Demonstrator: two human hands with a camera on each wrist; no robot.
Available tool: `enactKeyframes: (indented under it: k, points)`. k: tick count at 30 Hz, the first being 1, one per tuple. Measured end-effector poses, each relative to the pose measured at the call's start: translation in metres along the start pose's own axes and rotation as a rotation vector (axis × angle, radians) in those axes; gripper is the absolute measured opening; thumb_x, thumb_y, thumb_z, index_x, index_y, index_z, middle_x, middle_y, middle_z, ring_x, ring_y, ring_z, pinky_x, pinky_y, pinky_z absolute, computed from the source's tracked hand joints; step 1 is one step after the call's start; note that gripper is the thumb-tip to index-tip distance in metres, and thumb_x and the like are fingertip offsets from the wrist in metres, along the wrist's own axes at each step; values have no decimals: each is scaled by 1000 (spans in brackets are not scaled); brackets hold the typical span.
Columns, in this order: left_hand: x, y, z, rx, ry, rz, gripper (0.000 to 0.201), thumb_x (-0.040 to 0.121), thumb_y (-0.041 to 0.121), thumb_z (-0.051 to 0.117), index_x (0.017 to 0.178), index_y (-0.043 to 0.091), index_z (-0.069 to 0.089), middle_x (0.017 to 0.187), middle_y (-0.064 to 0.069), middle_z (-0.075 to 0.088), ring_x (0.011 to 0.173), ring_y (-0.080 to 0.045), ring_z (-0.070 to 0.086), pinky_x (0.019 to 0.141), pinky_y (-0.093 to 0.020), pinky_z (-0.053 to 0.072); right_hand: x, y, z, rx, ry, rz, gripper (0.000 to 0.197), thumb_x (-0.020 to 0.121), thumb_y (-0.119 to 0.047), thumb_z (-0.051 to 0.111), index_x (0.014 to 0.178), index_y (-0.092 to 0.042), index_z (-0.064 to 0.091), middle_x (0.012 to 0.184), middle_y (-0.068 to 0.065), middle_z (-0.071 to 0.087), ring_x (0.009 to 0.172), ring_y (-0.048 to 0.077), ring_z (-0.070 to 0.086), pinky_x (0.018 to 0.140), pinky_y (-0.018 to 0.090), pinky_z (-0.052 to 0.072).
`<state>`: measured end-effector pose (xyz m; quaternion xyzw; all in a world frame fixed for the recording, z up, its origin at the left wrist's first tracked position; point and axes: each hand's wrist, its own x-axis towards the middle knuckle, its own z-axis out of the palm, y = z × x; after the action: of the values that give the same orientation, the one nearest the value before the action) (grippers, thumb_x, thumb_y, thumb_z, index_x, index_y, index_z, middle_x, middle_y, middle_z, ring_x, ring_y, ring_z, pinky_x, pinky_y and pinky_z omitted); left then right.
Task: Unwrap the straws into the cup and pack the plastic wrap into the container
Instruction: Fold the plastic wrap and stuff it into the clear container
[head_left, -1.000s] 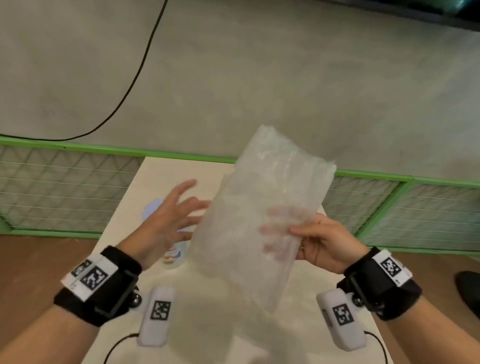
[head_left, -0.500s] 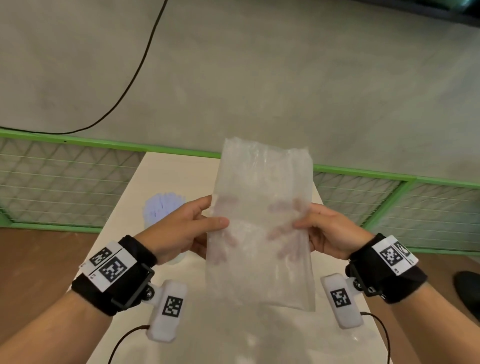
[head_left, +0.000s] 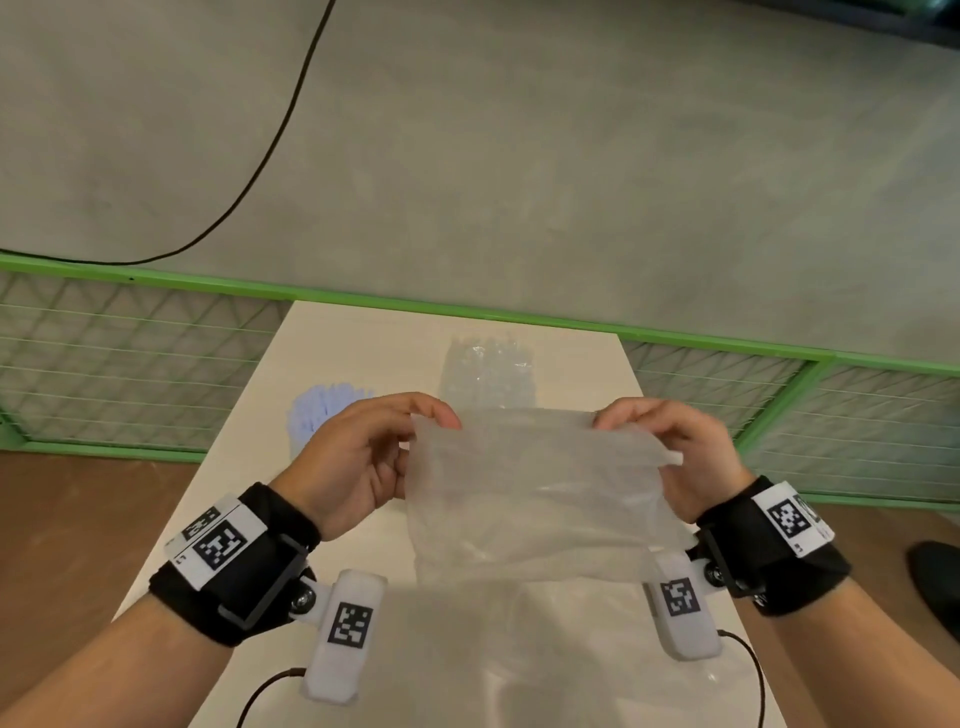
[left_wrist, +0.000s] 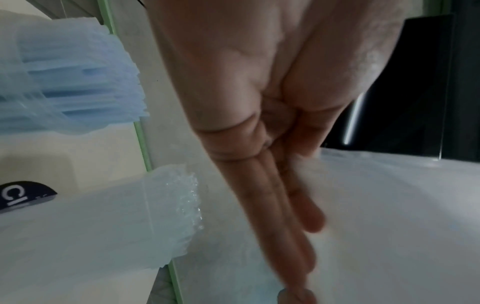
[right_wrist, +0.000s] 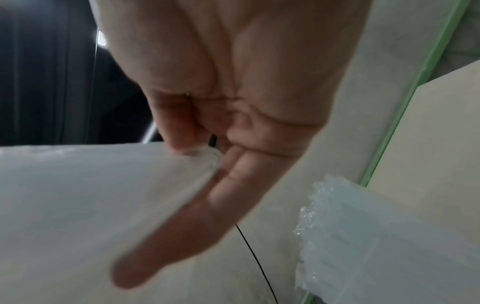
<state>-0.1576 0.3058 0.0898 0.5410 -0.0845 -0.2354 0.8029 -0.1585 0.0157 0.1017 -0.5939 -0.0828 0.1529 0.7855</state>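
Observation:
I hold a clear plastic wrap (head_left: 535, 493) in the air over the table, folded over toward me. My left hand (head_left: 363, 457) pinches its left edge and my right hand (head_left: 670, 447) pinches its right edge. In the right wrist view the thumb and fingers (right_wrist: 197, 201) clamp the wrap's (right_wrist: 91, 205) fold. In the left wrist view the hand's fingers (left_wrist: 285, 205) lie along the wrap (left_wrist: 389, 226). Blue straws (head_left: 324, 405) stand in a cup behind my left hand. A clear container (head_left: 488, 379) stuffed with crumpled plastic stands at the back of the table.
The beige table (head_left: 363, 338) is narrow, with a green mesh fence (head_left: 130, 353) behind and beside it. A black cable (head_left: 270, 156) runs across the grey floor. Brown floor lies at both sides, with a dark shoe (head_left: 935, 577) at the right.
My left hand came in and took the wrap's left edge. Both hands then lowered the wrap and folded its upper half down toward me, uncovering the container behind.

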Motion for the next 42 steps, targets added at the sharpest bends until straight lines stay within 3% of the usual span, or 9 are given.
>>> enactKeyframes:
  k: [3, 6, 10, 14, 17, 23, 29, 35, 42]
  points:
    - [-4, 3, 4, 1, -53, 16, 28, 82, 32, 51, 86, 9, 66, 84, -7, 64, 62, -22, 63, 52, -27, 52, -2, -3, 0, -66, -24, 3, 45, 55, -48, 81, 66, -6, 70, 71, 10, 65, 59, 20, 62, 53, 23, 51]
    - [-5, 1, 8, 108, -95, 51, 33, 73, 12, 72, 104, 15, 58, 94, -5, 67, 75, -21, 67, 53, -30, 54, -1, -5, 0, -161, -43, -83, 19, 60, -16, 83, 74, -14, 70, 76, 2, 63, 62, 14, 61, 56, 22, 53]
    - [-7, -2, 9, 142, -113, 65, 77, 61, 2, 81, 124, 34, 51, 123, -3, 60, 100, -33, 66, 61, -37, 57, 2, -11, 1, -78, 14, -100, 73, 73, -1, 77, 136, -28, 52, 108, 13, 66, 84, 26, 68, 72, 34, 60]
    - [-7, 3, 13, 185, -67, 119, 82, 51, 11, 85, 117, 47, 51, 130, -4, 48, 108, -40, 60, 62, -43, 58, 1, -10, 5, -215, -65, 46, 96, 72, -27, 83, 144, -52, 25, 121, 5, 68, 102, 31, 68, 74, 40, 58]
    - [-11, 7, 9, 268, -55, 145, 85, 49, 13, 87, 115, 50, 50, 122, 9, 54, 105, -31, 64, 65, -49, 58, -2, -17, 3, -292, -93, 108, 96, 81, -7, 76, 141, -59, 21, 107, 21, 70, 77, 34, 70, 63, 40, 58]
    - [-12, 6, 14, 352, 13, 259, 89, 52, 14, 87, 121, 48, 42, 130, 5, 49, 110, -22, 62, 83, -58, 55, 0, -20, 11, -29, 108, -115, 77, 89, 1, 51, 147, -42, 25, 69, 16, 60, 50, 18, 56, 53, 27, 53]
    - [-5, -10, 29, 312, 156, 419, 88, 61, 4, 85, 124, 41, 36, 131, 15, 48, 112, -16, 61, 80, -54, 57, 3, 40, 41, 423, 73, 85, 91, 72, -56, 77, 145, -15, 42, 132, 19, 56, 113, 39, 57, 90, 51, 52]
    - [-6, -35, 39, 372, 248, 506, 85, 67, -2, 83, 122, 40, 33, 122, 28, 42, 108, -16, 62, 67, -36, 61, 14, 48, 55, 315, 223, -12, 49, 92, -11, 57, 139, -3, 48, 130, 15, 64, 112, 28, 65, 90, 40, 57]
    - [-13, -10, 5, 234, 60, 95, 61, 74, 39, 77, 129, 30, 53, 103, -7, 74, 94, -23, 70, 75, -28, 58, 3, 32, 30, -117, -24, -8, 64, 90, -2, 60, 144, -16, 29, 117, 17, 69, 102, 28, 69, 81, 39, 59]
